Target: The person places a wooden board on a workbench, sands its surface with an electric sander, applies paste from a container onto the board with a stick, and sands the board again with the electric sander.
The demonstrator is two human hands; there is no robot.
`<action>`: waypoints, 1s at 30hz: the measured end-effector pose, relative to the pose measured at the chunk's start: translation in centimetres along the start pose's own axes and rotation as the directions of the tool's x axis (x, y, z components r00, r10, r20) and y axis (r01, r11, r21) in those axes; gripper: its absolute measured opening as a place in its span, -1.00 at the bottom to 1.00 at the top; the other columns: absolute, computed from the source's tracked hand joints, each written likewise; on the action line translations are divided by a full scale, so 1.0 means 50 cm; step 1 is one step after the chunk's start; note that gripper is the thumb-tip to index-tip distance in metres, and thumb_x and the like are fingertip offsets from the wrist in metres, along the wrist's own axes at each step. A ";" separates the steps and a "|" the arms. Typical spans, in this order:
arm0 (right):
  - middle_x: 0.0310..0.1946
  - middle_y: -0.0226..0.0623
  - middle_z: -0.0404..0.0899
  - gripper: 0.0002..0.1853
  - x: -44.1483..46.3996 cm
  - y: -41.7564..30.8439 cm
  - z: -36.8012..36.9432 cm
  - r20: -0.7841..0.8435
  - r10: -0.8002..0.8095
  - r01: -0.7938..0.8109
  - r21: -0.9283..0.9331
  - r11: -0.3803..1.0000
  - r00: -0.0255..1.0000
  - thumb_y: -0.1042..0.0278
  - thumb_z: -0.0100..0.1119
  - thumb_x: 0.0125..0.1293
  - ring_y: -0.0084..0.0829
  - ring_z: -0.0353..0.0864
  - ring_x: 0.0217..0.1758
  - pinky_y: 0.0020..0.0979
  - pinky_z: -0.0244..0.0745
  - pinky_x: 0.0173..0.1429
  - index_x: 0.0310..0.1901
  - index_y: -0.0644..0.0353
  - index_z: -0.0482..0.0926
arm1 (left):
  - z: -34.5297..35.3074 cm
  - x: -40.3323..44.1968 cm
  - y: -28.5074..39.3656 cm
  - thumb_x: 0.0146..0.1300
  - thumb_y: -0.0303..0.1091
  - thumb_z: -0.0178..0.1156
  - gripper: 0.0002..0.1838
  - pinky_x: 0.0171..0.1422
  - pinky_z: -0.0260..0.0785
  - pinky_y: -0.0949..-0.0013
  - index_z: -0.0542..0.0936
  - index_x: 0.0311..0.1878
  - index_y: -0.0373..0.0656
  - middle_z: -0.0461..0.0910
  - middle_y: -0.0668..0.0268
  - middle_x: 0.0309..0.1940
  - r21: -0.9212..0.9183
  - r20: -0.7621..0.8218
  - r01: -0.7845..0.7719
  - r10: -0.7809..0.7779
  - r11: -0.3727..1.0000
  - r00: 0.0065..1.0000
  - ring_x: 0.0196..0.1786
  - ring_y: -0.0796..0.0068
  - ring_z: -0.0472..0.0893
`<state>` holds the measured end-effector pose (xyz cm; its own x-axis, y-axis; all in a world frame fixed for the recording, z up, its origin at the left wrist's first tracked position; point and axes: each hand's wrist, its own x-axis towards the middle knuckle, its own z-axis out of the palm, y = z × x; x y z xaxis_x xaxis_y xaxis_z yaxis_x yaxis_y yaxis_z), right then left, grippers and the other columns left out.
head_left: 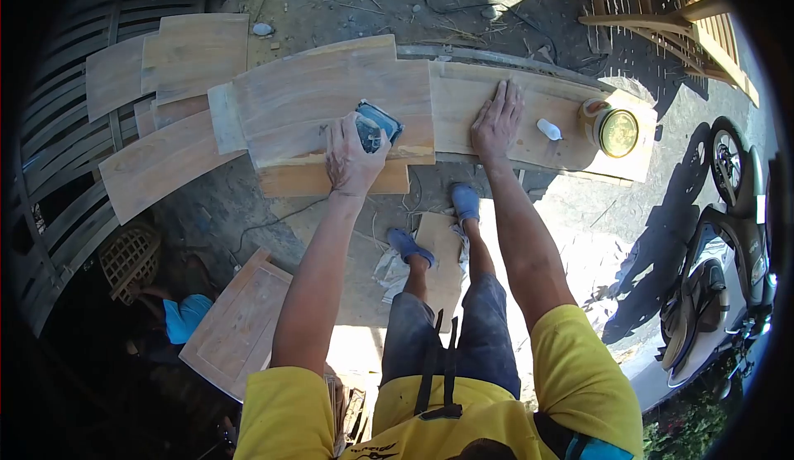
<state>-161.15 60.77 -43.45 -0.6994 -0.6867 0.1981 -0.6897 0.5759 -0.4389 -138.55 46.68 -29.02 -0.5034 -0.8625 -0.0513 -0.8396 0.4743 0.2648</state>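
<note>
My left hand (351,156) is wrapped round a blue palm sander (380,121), which rests on a wide pale wooden panel (314,88). The palm side of that hand and part of the sander's body are hidden. My right hand (499,121) lies flat, fingers stretched out, on a long wooden board (455,88) to the right of the panel. Beside it on the board is a small white bottle (548,129) lying on its side. Farther right stands a round can (619,133) with a yellowish top.
Several thin wooden panels (198,55) lie at the left by a slatted structure (62,146). A framed wooden door panel (240,319) leans below, near a person in a blue shirt (188,318). A motorcycle (728,228) stands right; wooden furniture (686,22) is upper right. Cables cross the ground.
</note>
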 end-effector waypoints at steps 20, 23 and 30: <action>0.63 0.13 0.24 -0.35 0.005 -0.007 -0.006 0.035 -0.013 0.014 -0.039 0.999 0.999 0.37 0.06 0.57 0.14 0.16 0.73 0.16 0.07 0.76 0.61 0.39 0.25 | -0.007 0.194 0.023 0.25 -0.02 0.46 -0.42 0.16 0.55 -0.15 0.52 0.23 -0.10 0.61 0.09 0.09 -0.067 -0.119 0.345 -0.351 0.936 0.929 0.15 -0.08 0.65; 0.64 0.13 0.23 -0.36 0.004 -0.003 -0.003 0.055 -0.021 0.026 -0.085 0.996 0.998 0.36 0.05 0.58 0.15 0.16 0.74 0.16 0.08 0.75 0.61 0.39 0.25 | 0.013 0.207 0.084 0.26 -0.03 0.44 -0.40 0.16 0.55 -0.16 0.49 0.25 -0.13 0.59 0.05 0.10 -0.086 -0.103 0.316 -0.324 0.945 0.940 0.20 -0.09 0.62; 0.64 0.16 0.23 -0.37 0.010 -0.015 -0.013 0.066 -0.049 0.054 -0.076 0.996 0.997 0.38 0.04 0.59 0.19 0.16 0.73 0.16 0.09 0.74 0.60 0.41 0.25 | 0.041 0.239 0.200 0.18 -0.02 0.48 -0.30 0.17 0.60 -0.15 0.48 0.28 -0.19 0.52 -0.01 0.12 -0.155 -0.045 0.172 -0.181 0.973 0.982 0.25 -0.12 0.57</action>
<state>-161.13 60.28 -42.47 -0.6510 -0.7417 0.1612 -0.7387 0.5703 -0.3592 -153.38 41.46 -28.98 -0.3335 -0.9411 -0.0551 -0.8716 0.2856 0.3984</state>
